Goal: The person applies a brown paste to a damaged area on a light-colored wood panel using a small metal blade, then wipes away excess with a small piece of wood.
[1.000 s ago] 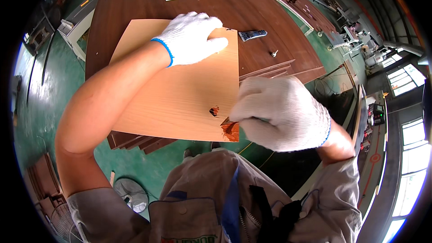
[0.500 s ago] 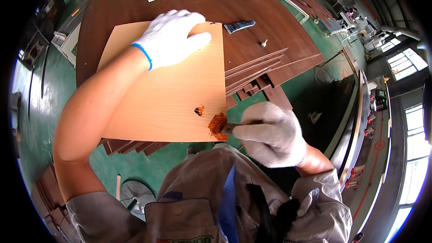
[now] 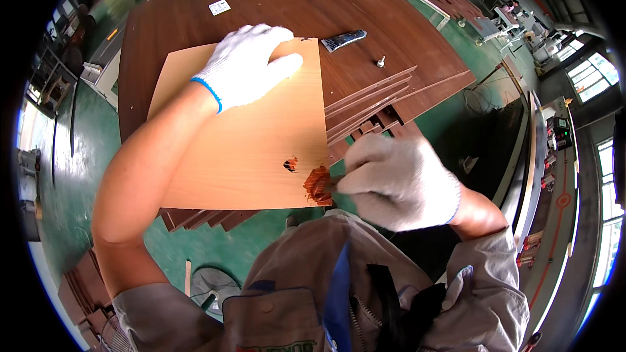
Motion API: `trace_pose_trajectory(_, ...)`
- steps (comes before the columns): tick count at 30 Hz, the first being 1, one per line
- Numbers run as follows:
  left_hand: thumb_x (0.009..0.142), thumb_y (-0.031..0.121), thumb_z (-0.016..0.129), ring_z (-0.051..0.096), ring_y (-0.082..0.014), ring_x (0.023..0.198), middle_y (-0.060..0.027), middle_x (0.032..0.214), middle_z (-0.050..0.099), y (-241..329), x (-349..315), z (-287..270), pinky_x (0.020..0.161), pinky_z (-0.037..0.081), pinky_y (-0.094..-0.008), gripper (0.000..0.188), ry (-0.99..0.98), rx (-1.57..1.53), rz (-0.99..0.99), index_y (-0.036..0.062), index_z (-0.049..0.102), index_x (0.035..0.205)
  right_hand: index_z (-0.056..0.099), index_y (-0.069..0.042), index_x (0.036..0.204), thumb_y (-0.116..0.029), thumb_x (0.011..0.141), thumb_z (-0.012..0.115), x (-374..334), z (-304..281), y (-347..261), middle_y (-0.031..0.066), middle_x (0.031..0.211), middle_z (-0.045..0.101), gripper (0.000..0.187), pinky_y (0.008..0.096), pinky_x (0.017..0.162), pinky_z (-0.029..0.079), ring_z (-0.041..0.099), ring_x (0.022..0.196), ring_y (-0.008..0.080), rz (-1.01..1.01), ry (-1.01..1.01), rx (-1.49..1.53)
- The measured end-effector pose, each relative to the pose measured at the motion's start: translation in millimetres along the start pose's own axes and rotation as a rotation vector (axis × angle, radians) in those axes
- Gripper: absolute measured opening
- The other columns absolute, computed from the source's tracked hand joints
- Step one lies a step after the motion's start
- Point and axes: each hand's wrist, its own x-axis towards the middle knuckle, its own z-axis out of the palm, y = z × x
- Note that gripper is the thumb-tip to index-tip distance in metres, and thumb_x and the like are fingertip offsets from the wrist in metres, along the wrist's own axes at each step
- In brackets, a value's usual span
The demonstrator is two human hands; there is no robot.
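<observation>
Head view: left hand [image 3: 251, 65] lies flat, fingers spread, on the light wood panel [image 3: 248, 137] atop the dark worktop [image 3: 195, 32]. Right hand [image 3: 394, 182], grip closed on a small tool, touches reddish-brown filler [image 3: 317, 186] at the panel's near corner.

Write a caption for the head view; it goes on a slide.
Gloved left hand steadies a light wood panel while the right hand works reddish-brown filler at its edge.
</observation>
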Motion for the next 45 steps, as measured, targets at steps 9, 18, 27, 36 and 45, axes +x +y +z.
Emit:
trace_pose_trajectory(9, 0.103, 0.045, 0.067, 0.059, -0.0391, 0.135, -0.0162, 0.142, 0.067, 2.3, 1.6, -0.5, 0.117, 0.045, -0.0508, 0.054, -0.028, 0.014, -0.015, 0.0064, 0.066, 0.142, 0.076, -0.009, 0.091, -0.001, 0.078, 0.074, 4.0, -4.2, 3.1, 0.0078, 0.094, 0.07, 0.016, 0.0397, 0.061, 0.058, 0.072, 0.07, 0.03, 0.013, 0.032, 0.046)
trace_pose_trajectory(18, 0.104, 0.045, 0.066, 0.059, -0.0395, 0.135, -0.016, 0.142, 0.067, 0.2, 1.0, -0.7, 0.117, 0.045, -0.0504, 0.054, -0.01, 0.01, -0.009, 0.0065, 0.065, 0.142, 0.074, -0.01, 0.087, -0.015, 0.077, 0.077, 18.5, -20.6, -16.2, 0.0101, 0.092, 0.063, 0.011, 0.0442, 0.064, 0.057, 0.07, 0.075, 0.0319, -0.011, -0.224, -0.148)
trace_pose_trajectory(27, 0.104, 0.045, 0.066, 0.06, -0.0393, 0.136, -0.0161, 0.142, 0.067, 1.5, 3.9, -2.5, 0.117, 0.045, -0.0496, 0.055, -0.031, 0.011, 0.0, 0.0063, 0.065, 0.143, 0.077, -0.012, 0.093, -0.008, 0.074, 0.077, 31.2, -21.4, -12.9, 0.0034, 0.091, 0.068, 0.019, 0.0398, 0.058, 0.056, 0.07, 0.071, 0.0277, 0.009, -0.154, -0.259)
trace_pose_trajectory(36, 0.105, 0.045, 0.066, 0.06, -0.0397, 0.135, -0.0171, 0.142, 0.067, 2.1, 2.3, -1.4, 0.117, 0.046, -0.0502, 0.055, -0.031, 0.027, -0.031, 0.0051, 0.065, 0.143, 0.076, -0.007, 0.096, -0.007, 0.078, 0.079, 7.5, 6.1, 1.2, 0.0124, 0.094, 0.069, 0.018, 0.0408, 0.062, 0.058, 0.073, 0.076, 0.0314, 0.008, 0.141, 0.15)
trace_pose_trajectory(45, 0.104, 0.044, 0.066, 0.059, -0.0403, 0.134, -0.0173, 0.142, 0.066, -2.2, 1.0, 4.4, 0.116, 0.045, -0.0509, 0.054, 0.01, 0.028, -0.004, 0.0048, 0.065, 0.142, 0.078, -0.008, 0.103, -0.004, 0.075, 0.08, -39.8, 39.2, 18.1, 0.0102, 0.104, 0.069, 0.028, 0.0385, 0.063, 0.058, 0.072, 0.079, 0.0286, -0.089, 0.319, 0.007)
